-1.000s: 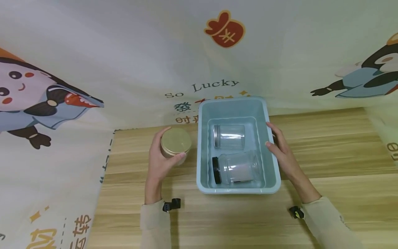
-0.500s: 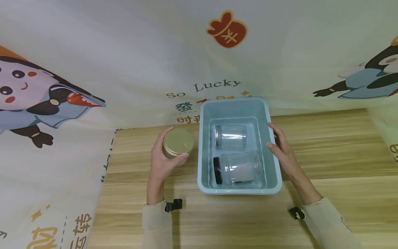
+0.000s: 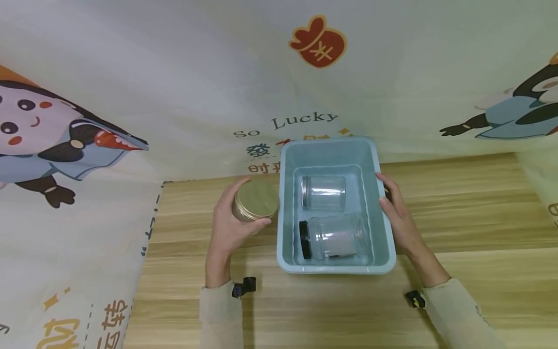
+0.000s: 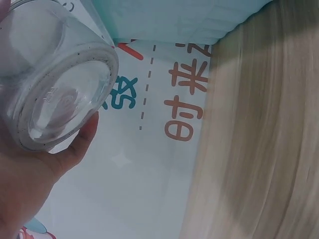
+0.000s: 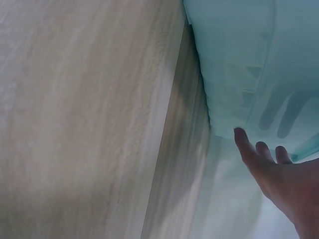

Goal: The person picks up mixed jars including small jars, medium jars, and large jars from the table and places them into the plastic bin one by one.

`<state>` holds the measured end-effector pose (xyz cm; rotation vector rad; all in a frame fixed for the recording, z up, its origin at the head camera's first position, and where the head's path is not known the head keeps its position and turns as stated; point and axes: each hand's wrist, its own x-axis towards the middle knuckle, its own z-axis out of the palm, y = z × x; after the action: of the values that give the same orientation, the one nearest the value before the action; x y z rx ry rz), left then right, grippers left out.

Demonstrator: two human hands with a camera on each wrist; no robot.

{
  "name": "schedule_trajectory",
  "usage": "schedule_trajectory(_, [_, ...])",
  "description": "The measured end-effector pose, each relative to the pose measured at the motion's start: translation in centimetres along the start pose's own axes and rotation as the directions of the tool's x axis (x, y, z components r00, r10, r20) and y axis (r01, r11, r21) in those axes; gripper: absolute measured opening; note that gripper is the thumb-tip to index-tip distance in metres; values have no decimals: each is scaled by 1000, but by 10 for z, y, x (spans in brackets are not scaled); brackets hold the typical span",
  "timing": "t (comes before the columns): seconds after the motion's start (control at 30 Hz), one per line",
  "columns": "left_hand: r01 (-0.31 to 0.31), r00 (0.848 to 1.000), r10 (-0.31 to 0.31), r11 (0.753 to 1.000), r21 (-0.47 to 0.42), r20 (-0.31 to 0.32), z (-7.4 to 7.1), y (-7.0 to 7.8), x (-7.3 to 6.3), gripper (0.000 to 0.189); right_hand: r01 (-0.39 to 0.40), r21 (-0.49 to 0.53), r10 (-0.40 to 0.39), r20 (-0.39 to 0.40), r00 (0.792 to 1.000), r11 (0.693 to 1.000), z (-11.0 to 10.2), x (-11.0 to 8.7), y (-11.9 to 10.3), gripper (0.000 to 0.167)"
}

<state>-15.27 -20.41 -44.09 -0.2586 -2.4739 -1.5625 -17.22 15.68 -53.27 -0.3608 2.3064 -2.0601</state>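
Observation:
My left hand (image 3: 231,218) grips a clear jar (image 4: 60,94) with a gold lid (image 3: 257,198), thumb and fingers around its sides. The jar is tilted, close to the left rim of a light blue bin (image 3: 285,252). Its round base faces the left wrist view. My right hand (image 3: 398,215) rests against the bin's right side, thumb and fingertips at the rim. In the right wrist view its fingers (image 5: 246,144) look fairly straight beside the bin wall. Inside the bin lie a clear jar with a silver lid (image 3: 324,192) and a larger clear jar with a black lid (image 3: 337,237).
The bin stands on a wood-grain table (image 3: 314,310) near its back edge. A white printed cloth (image 3: 209,97) with lettering and cartoon figures hangs behind and to the left.
My left hand has moved the gold-lidded jar right, up to the bin's rim, and tilted it. My right thumb has slid outward a little on the rim. The bin has stayed about in place.

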Motion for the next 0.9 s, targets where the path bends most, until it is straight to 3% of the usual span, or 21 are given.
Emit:
schedule_trajectory(0.67, [-62, 997, 60, 997, 54, 41, 7, 11, 4, 91, -35, 4, 35, 15, 999, 999, -1, -6, 0, 53])
schedule_trajectory(0.9, [-78, 997, 76, 995, 61, 34, 9, -19, 10, 98, -40, -5, 40, 19, 999, 999, 0, 0, -5, 53])
